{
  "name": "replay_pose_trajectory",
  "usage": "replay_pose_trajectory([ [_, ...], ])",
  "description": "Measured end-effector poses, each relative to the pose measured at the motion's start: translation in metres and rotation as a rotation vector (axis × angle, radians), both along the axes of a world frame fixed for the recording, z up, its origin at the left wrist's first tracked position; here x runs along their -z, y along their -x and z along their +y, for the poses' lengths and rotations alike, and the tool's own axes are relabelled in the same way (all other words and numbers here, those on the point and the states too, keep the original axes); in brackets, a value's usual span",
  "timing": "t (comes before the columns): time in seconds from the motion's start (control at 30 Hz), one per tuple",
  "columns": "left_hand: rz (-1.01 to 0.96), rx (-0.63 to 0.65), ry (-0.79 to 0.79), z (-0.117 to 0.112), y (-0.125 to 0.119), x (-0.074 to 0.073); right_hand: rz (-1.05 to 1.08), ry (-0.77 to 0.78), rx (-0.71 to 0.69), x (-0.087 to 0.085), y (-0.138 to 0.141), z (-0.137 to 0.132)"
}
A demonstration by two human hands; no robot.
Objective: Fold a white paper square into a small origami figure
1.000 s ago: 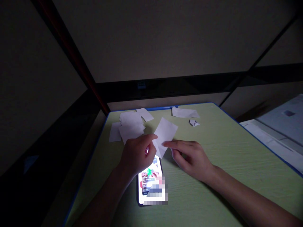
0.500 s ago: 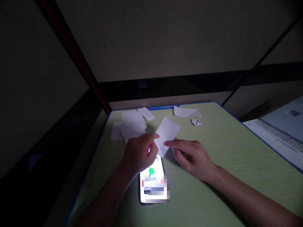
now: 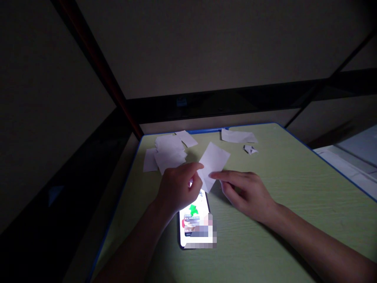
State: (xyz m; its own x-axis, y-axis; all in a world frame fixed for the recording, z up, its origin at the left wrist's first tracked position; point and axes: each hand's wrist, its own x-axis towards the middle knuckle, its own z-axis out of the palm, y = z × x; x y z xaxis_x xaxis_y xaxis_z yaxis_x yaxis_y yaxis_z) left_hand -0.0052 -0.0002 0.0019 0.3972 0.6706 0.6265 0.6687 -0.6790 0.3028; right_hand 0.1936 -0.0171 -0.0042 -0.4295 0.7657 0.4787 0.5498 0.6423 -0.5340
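A small white paper sheet (image 3: 214, 163) is held tilted above a green table (image 3: 294, 188). My left hand (image 3: 178, 188) pinches its lower left edge between thumb and fingers. My right hand (image 3: 250, 192) holds its lower right edge with extended fingers and thumb. Directly below my left hand a lit phone (image 3: 196, 224) lies flat on the table, screen up. The room is dark.
A loose pile of white paper pieces (image 3: 167, 153) lies at the table's far left. Another paper scrap (image 3: 237, 136) and a small folded paper piece (image 3: 249, 149) sit at the far edge. A blue rim (image 3: 123, 184) borders the table. Dark metal frame bars (image 3: 206, 102) stand behind.
The view has shifted slightly, so everything sits a little further right and higher. Both hands keep the same hold on the paper sheet.
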Motion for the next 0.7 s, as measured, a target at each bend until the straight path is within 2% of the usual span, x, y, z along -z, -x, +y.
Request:
replay_pose_trajectory([
  [0.7, -0.001, 0.001, 0.018, 0.0000, 0.0000, 0.0000, 0.012, 0.002, 0.003, 0.0025, -0.0002, 0.0013],
])
